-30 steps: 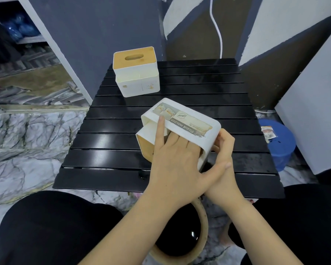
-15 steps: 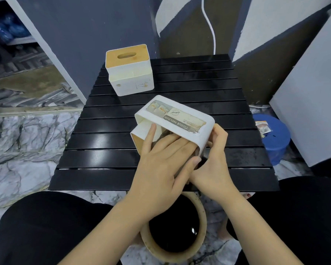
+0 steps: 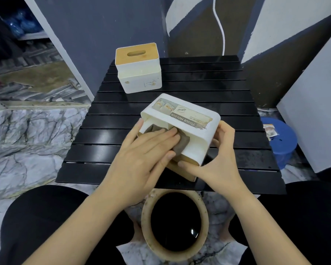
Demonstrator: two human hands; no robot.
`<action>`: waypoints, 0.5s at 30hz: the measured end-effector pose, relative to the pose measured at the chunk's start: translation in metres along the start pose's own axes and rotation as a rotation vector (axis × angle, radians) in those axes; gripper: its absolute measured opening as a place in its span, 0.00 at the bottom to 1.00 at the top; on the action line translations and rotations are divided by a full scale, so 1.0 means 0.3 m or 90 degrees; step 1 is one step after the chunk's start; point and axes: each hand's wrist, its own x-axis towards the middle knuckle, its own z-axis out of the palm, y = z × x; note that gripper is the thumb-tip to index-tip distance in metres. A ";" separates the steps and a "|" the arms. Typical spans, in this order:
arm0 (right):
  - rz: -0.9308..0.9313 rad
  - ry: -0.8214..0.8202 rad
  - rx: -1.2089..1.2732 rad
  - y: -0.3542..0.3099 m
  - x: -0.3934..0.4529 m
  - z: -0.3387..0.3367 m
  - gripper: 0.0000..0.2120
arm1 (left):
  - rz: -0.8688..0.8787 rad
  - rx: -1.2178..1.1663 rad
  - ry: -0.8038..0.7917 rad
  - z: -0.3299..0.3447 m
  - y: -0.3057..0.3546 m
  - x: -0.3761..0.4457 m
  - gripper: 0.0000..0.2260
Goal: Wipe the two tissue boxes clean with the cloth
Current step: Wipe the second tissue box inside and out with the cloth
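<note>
Nearest to us, a round tan bucket (image 3: 174, 225) holding dark liquid stands on the marble floor (image 3: 27, 150) between our knees, just below the near edge of the black slatted table (image 3: 107, 134).

Above the near part of the table we hold the first tissue box (image 3: 194, 129) tipped over, its labelled white base facing up and its wooden lid side turned toward us. Our left hand (image 3: 141, 152) lies flat with straight fingers on a grey-brown cloth (image 3: 181, 142), pressing it against the near-facing side of this box. The cloth shows only in part, bunched beneath and beyond the fingertips. Our right hand (image 3: 216, 159) grasps the same box from the right: the thumb lies along the lower near edge by the wooden lid, and the fingers curl around the far right corner.

Farther back, on the left rear of the table, the second tissue box (image 3: 139, 70) stands upright with its slotted wooden lid on top, well apart from both hands.

To the right, off the table, a blue tub (image 3: 281, 142) sits on the floor. A white cable (image 3: 221, 31) hangs down the wall behind the table.
</note>
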 end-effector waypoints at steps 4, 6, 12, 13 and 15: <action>0.007 0.004 0.004 -0.005 0.004 0.001 0.52 | 0.035 0.074 0.032 0.052 0.024 0.019 0.17; 0.005 0.002 0.007 -0.011 0.003 0.003 0.52 | 0.028 0.098 0.080 0.089 0.046 0.004 0.17; 0.006 0.011 0.017 -0.011 0.010 -0.001 0.50 | -0.039 0.084 0.144 0.125 0.095 0.027 0.17; 0.005 0.014 0.023 -0.010 0.011 -0.001 0.49 | -0.050 0.087 0.140 0.123 0.107 0.034 0.17; 0.012 0.012 0.022 -0.014 0.012 0.001 0.48 | -0.071 0.093 0.132 0.118 0.131 0.047 0.17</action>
